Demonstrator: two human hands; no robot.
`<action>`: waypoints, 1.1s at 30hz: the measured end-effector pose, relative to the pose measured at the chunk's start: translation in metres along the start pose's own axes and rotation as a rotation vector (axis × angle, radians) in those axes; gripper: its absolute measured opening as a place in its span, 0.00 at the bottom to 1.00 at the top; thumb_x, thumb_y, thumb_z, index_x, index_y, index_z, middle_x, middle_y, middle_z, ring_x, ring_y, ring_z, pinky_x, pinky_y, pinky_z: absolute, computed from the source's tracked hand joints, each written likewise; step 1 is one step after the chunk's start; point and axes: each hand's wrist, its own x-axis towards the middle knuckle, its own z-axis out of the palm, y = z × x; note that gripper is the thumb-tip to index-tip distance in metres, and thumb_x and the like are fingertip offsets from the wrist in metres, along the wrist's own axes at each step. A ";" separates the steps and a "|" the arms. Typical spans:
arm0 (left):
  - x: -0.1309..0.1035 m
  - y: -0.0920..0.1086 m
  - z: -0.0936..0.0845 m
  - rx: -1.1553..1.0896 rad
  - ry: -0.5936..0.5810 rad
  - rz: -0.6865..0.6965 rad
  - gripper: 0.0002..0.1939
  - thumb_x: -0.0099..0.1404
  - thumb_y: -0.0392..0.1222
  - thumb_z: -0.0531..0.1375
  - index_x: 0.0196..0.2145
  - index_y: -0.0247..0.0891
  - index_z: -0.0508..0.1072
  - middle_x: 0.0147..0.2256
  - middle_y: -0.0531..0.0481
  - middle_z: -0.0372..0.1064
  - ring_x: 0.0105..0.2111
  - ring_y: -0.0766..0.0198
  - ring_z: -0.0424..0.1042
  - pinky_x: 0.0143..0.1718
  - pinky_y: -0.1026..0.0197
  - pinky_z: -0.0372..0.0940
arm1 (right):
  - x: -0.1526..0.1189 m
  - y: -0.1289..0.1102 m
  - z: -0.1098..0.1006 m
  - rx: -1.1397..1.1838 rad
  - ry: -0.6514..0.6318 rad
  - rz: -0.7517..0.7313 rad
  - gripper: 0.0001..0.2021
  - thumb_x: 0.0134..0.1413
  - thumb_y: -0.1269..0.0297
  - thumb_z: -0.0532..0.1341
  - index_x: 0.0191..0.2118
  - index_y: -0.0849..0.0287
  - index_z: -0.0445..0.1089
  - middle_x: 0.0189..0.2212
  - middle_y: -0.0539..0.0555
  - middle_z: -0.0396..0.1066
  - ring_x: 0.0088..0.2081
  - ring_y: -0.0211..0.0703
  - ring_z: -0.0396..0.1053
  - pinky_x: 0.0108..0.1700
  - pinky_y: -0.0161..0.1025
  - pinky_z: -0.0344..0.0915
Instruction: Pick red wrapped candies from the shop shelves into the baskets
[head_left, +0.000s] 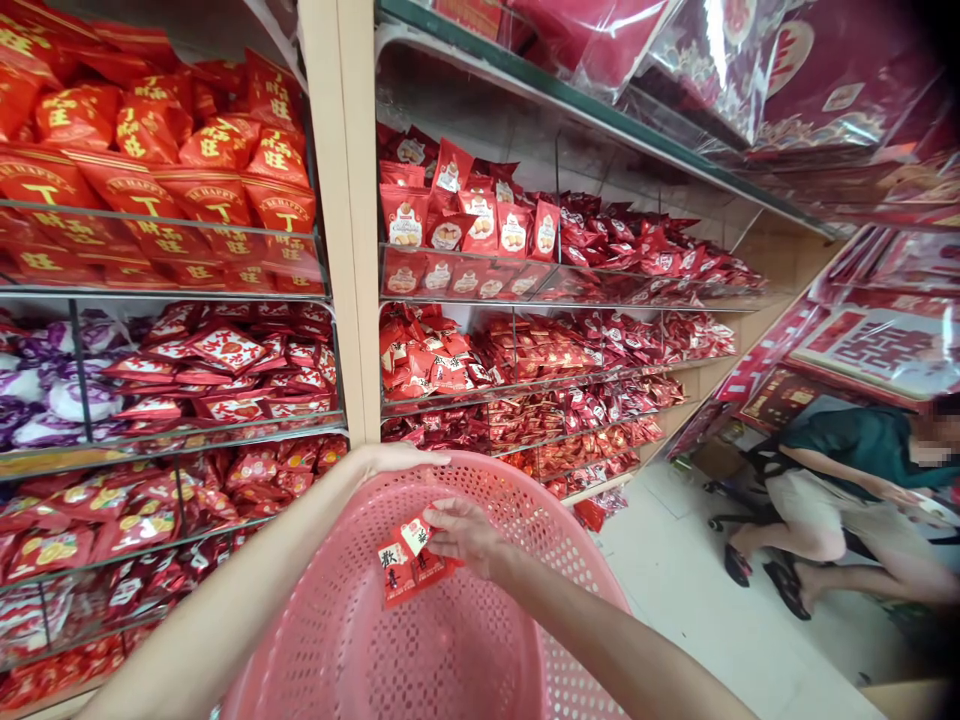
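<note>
While the far rim of a pink basket is gripped by the left hand, a few red packets are pinched at the fingertips of the right hand, above the basket's hollow. Beyond the rim, wood-framed shelves are filled with small wrapped goods, mostly red; purple-and-white packets are heaped at the far left. To the right, a seated person is seen above a pale floor.
</note>
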 end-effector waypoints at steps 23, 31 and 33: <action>0.011 -0.013 -0.003 -0.077 -0.097 -0.096 0.31 0.47 0.66 0.56 0.33 0.33 0.76 0.36 0.44 0.74 0.35 0.56 0.71 0.40 0.60 0.61 | -0.028 -0.010 -0.010 -2.012 -0.143 -1.073 0.06 0.53 0.77 0.53 0.35 0.60 0.60 0.35 0.53 0.62 0.35 0.41 0.59 0.37 0.37 0.59; 0.004 -0.008 -0.003 0.008 -0.039 -0.061 0.32 0.47 0.67 0.55 0.31 0.32 0.77 0.36 0.43 0.74 0.37 0.54 0.70 0.40 0.59 0.61 | -0.031 -0.001 -0.005 -1.954 -0.116 -0.967 0.06 0.44 0.65 0.57 0.30 0.59 0.63 0.34 0.55 0.63 0.37 0.46 0.58 0.39 0.42 0.57; 0.004 -0.008 -0.003 0.020 0.011 -0.062 0.34 0.46 0.67 0.56 0.33 0.30 0.76 0.36 0.43 0.74 0.38 0.52 0.69 0.40 0.59 0.61 | -0.031 -0.013 -0.001 -1.869 -0.090 -1.001 0.04 0.44 0.66 0.56 0.29 0.59 0.63 0.33 0.55 0.63 0.37 0.45 0.58 0.39 0.42 0.57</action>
